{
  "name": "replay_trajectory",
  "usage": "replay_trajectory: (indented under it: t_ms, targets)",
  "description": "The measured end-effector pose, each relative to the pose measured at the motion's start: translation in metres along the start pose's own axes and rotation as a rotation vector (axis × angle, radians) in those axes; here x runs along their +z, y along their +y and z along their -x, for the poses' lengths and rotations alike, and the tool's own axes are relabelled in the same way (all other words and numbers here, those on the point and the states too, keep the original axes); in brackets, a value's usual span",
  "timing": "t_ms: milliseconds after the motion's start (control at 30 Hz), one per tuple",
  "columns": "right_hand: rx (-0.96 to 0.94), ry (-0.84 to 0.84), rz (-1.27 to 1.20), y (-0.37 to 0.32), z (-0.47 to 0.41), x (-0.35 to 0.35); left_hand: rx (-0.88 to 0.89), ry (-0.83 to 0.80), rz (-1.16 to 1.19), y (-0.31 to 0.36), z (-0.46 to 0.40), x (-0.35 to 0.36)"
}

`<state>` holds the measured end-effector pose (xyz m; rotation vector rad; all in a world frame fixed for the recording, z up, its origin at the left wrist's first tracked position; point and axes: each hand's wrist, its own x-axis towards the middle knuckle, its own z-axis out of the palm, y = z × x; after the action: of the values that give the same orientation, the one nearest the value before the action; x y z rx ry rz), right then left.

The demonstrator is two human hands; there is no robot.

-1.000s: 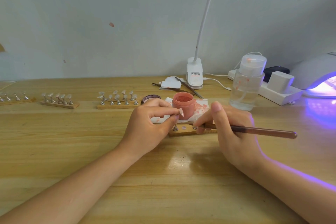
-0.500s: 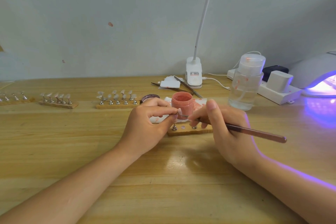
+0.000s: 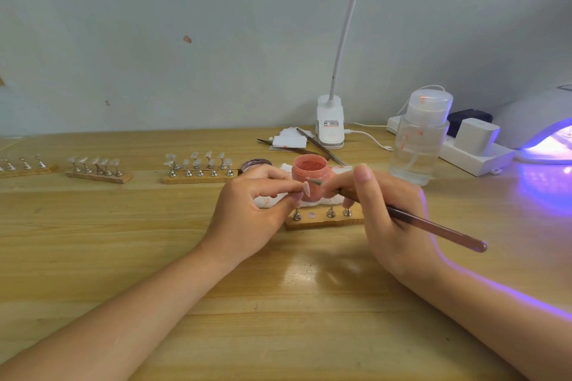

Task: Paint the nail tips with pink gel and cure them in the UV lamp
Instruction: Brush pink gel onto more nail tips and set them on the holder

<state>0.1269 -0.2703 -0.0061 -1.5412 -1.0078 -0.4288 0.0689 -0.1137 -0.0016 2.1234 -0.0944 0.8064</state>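
Note:
My left hand (image 3: pixel 253 213) pinches a small metal stand with a pale nail tip (image 3: pixel 306 189) on it, held just in front of the open pink gel jar (image 3: pixel 309 170). My right hand (image 3: pixel 383 210) grips a long brown brush (image 3: pixel 433 227); its bristle end points left and sits right at the nail tip. Below my hands lies a wooden holder strip (image 3: pixel 322 219) with three metal stands and one bare magnet spot. The UV lamp (image 3: pixel 541 130) glows purple at the far right.
Three more wooden strips (image 3: pixel 198 178) of stands with clear tips lie in a row to the left. A clear pump bottle (image 3: pixel 418 139), a white power strip (image 3: pixel 476 155), a clip lamp (image 3: pixel 330 124), the jar lid (image 3: pixel 255 164), tweezers and paper pads stand behind.
My right hand lifted off the holder strip and swung the brush up and left, bringing its bristles to the nail tip. My left hand kept the tip nearly still.

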Motion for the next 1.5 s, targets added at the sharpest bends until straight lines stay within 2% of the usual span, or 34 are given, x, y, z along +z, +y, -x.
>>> replay_trajectory:
  t_ms: [133,400,600,933,1167,1367,1500]
  targets:
    - [0.090,0.031,-0.089,0.000,0.003,-0.001,0.003,0.010,0.014,0.000,0.000,0.000]
    - [0.041,0.125,-0.112,-0.005,-0.001,-0.003,0.029,0.091,0.050,0.000,-0.001,0.000]
    - [0.041,0.104,-0.072,-0.006,-0.001,-0.003,0.045,0.110,0.058,-0.002,-0.001,-0.001]
    - [0.150,0.140,-0.016,-0.005,-0.016,-0.012,-0.092,0.111,0.238,-0.001,-0.002,-0.002]
    - [0.320,0.104,-0.056,0.005,-0.053,-0.014,-0.084,0.113,0.186,-0.003,-0.003,-0.003]
    - [0.254,0.063,0.122,0.011,-0.080,-0.008,-0.047,0.117,0.120,-0.002,-0.002,-0.004]
    - [0.294,-0.019,0.291,0.022,-0.087,0.000,-0.026,0.112,0.119,0.000,-0.002,-0.004]
